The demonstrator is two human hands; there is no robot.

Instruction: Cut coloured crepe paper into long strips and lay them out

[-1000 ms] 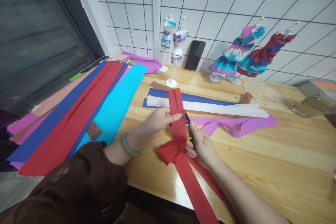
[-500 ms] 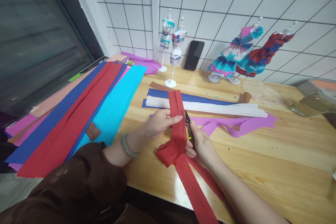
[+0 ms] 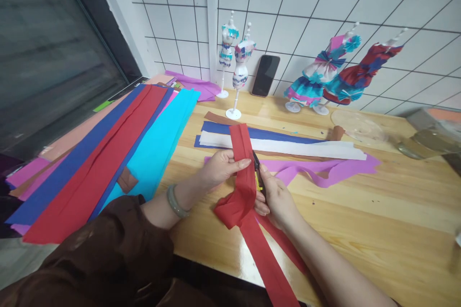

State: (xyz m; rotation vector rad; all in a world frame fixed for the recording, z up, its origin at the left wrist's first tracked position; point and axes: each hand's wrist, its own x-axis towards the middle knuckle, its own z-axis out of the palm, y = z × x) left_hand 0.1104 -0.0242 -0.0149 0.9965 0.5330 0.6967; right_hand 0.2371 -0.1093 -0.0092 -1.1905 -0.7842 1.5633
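My left hand [image 3: 224,169] pinches a folded red crepe-paper strip [image 3: 242,141] between thumb and fingers, with the thumb lying across its front. The strip's lower part loops and hangs down over the table's front edge. My right hand [image 3: 275,192] is closed round dark scissors [image 3: 257,163] with a yellow part, held against the strip's right edge. Fingers and paper hide part of the scissors, so I cannot tell whether the blades are in the paper. Just behind the hands lie a white strip [image 3: 306,147], a blue strip [image 3: 219,128] and a purple strip [image 3: 329,175].
At left is a pile of coloured paper with a red sheet [image 3: 97,168] and a turquoise sheet [image 3: 158,148]. Small mannequins [image 3: 240,74], a phone [image 3: 265,76] and dressed mannequins [image 3: 320,76] stand along the tiled wall. A glass jar [image 3: 419,146] is at right on the wooden table [image 3: 360,235].
Almost nothing differs. Both hands, the red strip and the scissors keep their places; the whole view has shifted very slightly.
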